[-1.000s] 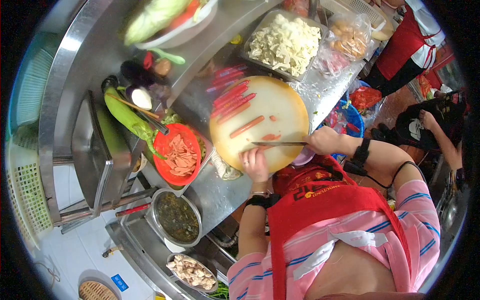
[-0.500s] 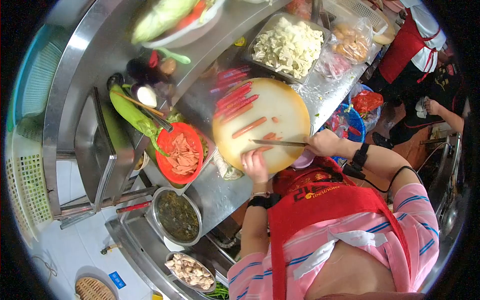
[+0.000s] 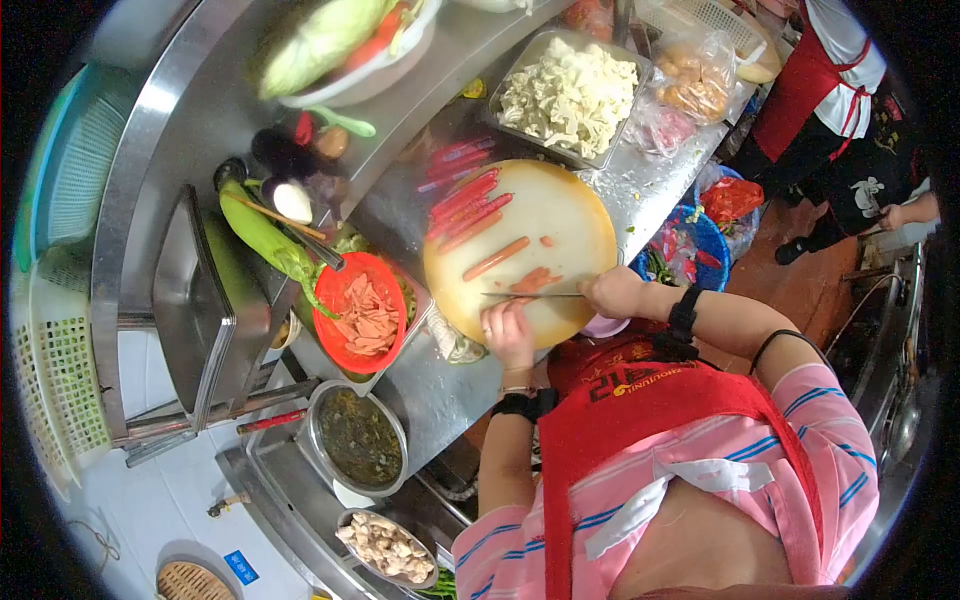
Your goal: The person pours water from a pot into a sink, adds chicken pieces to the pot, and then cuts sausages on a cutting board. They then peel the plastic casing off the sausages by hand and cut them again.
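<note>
My right hand [image 3: 612, 293] grips the handle of a knife [image 3: 535, 295], its blade lying across the near part of a round cutting board [image 3: 585, 220]. Close to the blade, the bent fingers of my left hand [image 3: 508, 335] press on a sausage that they mostly hide. Cut sausage slices [image 3: 536, 279] lie just beyond the blade. Farther back on the board are a peeled sausage [image 3: 496, 258], a small end piece [image 3: 546, 241] and several sausages in red wrappers [image 3: 468, 208]. A red bowl [image 3: 395, 278] left of the board contains sliced sausage [image 3: 365, 315].
Behind the board stands a metal tray [image 3: 642, 75] of cauliflower pieces [image 3: 570, 95]. A steel pot [image 3: 402, 450] and a dish of pale chunks [image 3: 385, 545] sit at lower left. A blue basket [image 3: 722, 235] is on the right; a person in a red apron [image 3: 800, 80] stands beyond.
My right hand and the knife have shifted slightly left and toward me, the blade now nearer my left fingers. The slices beyond the blade look more bunched. My left hand stays nearly in place.
</note>
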Demonstrator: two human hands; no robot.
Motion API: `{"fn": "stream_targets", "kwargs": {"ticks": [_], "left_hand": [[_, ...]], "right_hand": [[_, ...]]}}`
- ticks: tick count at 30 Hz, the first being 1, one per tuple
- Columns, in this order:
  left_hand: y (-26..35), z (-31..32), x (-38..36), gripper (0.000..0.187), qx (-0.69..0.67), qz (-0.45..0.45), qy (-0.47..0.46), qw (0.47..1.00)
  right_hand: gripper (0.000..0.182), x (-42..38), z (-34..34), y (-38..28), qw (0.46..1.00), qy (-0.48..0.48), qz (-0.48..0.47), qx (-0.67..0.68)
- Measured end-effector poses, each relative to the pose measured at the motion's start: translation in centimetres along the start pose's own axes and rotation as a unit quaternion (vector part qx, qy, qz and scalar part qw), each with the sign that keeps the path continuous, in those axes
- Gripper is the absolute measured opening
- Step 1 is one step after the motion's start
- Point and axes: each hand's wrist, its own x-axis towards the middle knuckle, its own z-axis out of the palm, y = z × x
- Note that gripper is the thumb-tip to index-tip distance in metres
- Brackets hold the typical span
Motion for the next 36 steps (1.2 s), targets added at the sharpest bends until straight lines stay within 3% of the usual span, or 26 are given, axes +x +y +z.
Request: {"fn": "stream_targets", "kwargs": {"ticks": [5,7,8,20,24,26,36], "left_hand": [[0.7,-1.1,0.6,0.011,0.026,-0.038,0.017,0.999],[1.1,-1.3,0.6,0.012,0.003,-0.034,0.005,0.999],[1.1,-1.1,0.4,0.012,0.004,-0.037,0.003,0.999],[0.3,0.7,-0.9,0.011,0.000,-0.013,-0.020,1.000],[0.6,0.3,-0.6,0.010,-0.021,-0.021,-0.026,0.999],[0.6,0.5,-0.2,0.009,-0.028,-0.020,-0.026,0.999],[0.7,0.6,-0.5,0.006,-0.013,-0.012,0.000,1.000]], "right_hand": [[0.023,-2.0,-1.6,1.1,0.999,-0.005,0.026,0.038],[0.026,-3.1,-2.1,1.7,0.995,-0.009,0.089,0.035],[0.024,-3.3,-3.2,1.4,0.992,-0.061,0.109,0.027],[0.022,-4.3,-4.5,0.4,0.997,-0.070,0.044,0.003],[0.020,-2.3,-1.3,0.4,0.996,-0.074,0.041,0.026],[0.019,-1.1,-0.4,-0.1,0.999,-0.025,0.024,0.011],[0.021,-3.7,-4.4,0.1,0.993,-0.070,0.081,0.040]]}}
